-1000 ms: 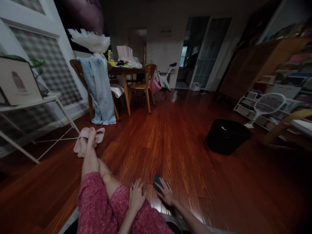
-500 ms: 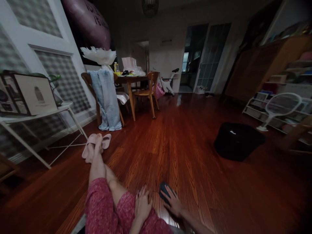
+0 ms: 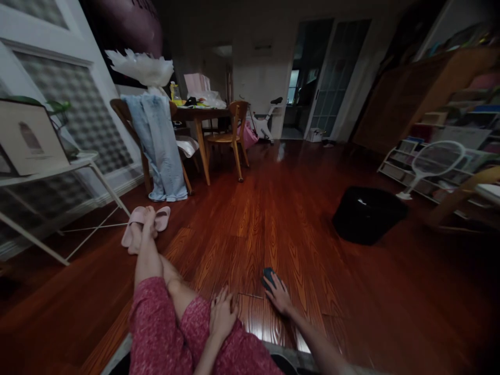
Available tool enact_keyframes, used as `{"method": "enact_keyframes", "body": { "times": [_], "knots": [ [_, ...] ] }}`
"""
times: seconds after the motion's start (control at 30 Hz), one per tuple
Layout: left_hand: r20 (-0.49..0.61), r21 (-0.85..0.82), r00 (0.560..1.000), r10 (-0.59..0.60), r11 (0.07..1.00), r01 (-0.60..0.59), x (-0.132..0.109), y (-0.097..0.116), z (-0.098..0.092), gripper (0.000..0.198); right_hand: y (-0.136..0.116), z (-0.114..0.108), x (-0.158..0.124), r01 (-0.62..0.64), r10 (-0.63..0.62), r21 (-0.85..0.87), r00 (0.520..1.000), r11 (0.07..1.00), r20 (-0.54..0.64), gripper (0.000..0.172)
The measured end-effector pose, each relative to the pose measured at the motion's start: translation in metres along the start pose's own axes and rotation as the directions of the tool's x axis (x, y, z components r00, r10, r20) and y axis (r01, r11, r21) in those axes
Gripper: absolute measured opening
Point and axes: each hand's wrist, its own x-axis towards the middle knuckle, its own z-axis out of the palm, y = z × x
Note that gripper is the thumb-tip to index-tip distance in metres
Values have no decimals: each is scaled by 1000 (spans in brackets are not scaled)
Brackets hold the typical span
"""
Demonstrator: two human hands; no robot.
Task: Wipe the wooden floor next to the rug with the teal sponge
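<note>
My left hand lies on the thigh part of the red-pink shorts, fingers stretched out and nothing in it. Over to the right, my right hand has its fingers over a small dark oblong object with rounded ends. The palm side is hidden, and I cannot make out exactly what the object is or whether it touches the floor. My crossed legs reach forward to pink slippers on the wooden floor.
A black bin stands at the right, with a white racket-shaped item and a shelf behind it. At the left are a thin-legged white table, a chair draped with jeans, and a dining table.
My right hand and the dark object have moved up and slightly right in the picture. The left hand stays on my thigh. The room has shifted left and up as my head turned.
</note>
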Motion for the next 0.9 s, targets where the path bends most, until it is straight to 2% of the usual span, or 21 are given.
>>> {"method": "enact_keyframes", "body": {
  "times": [0.07, 0.13, 0.2, 0.27, 0.37, 0.5, 0.6, 0.67, 0.77, 0.9],
  "knots": [
    [6, 8, 1000, -16, 1000, 16, 0, 1, 0, 51, -10, -11, 35, -75, 75, -24, 997, 997, 6, 57],
    [13, 9, 1000, -18, 1000, 18, 1, 2, -1, 51, -20, -18, 59, -123, 123, -32, 992, 992, 3, 58],
    [15, 4, 1000, -12, 1000, 12, 2, 2, -2, 51, -27, -19, 67, -135, 135, -33, 991, 990, 1, 58],
    [14, 0, 1000, -6, 1000, 6, 2, 3, -2, 51, -27, -14, 59, -110, 110, -40, 994, 993, -3, 58],
    [0, -3, 1000, -2, 1000, 2, 1, 4, -2, 51, -15, 5, 19, 6, -7, -25, 1000, 1000, -31, 55],
    [-19, 0, 1000, 12, 1000, -12, -1, 4, -2, 47, 16, 33, -68, 155, -154, 24, 987, 988, -54, 54],
    [-24, -8, 999, 24, 1000, -24, -1, 2, -1, 46, 33, 40, -120, 153, -152, 33, 988, 988, -10, 54],
    [-35, -17, 999, 34, 999, -34, 0, -1, 2, 46, 39, 38, -133, 121, -121, 30, 993, 992, 2, 53],
    [-44, -18, 998, 40, 999, -41, 2, -4, 5, 46, 41, 29, -115, 95, -95, 8, 995, 995, -29, 53],
    [-24, 6, 999, 36, 999, -36, 2, -5, 5, 46, 34, 2, -46, 10, -13, -30, 996, 1000, -84, 54]
  ]
}}
